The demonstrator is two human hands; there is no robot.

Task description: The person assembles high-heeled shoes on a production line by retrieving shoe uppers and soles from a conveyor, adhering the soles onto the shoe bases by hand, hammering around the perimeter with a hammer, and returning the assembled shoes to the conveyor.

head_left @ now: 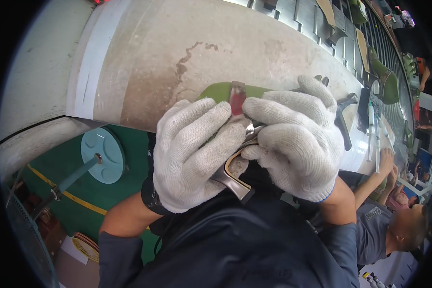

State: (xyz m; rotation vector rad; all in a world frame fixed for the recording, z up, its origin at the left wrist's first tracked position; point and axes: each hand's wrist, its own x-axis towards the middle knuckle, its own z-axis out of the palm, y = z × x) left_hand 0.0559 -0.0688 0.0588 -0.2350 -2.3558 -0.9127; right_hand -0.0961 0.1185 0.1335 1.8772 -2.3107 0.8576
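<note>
Both my hands wear white knitted gloves and are closed on one green shoe last (218, 92) near the bench edge. Over it lies a strap with a reddish-brown face (237, 102). A shiny silver shoe piece (235, 185) with a black and tan edge shows below, between my hands. Fingers of my left hand (192, 153) press along the strap's left side. From the other side, my right hand (297, 139) pinches at the strap with thumb and fingertips. Its fingers hide part of the last and of the silver piece.
A dark hammer-like tool (343, 117) lies on the pale bench (144, 62), right of my hands. Farther right, green lasts (385, 79) with tan soles rest on a slatted metal conveyor (317, 24). A co-worker (381, 225) sits at right; a blue round stool (102, 154) stands lower left.
</note>
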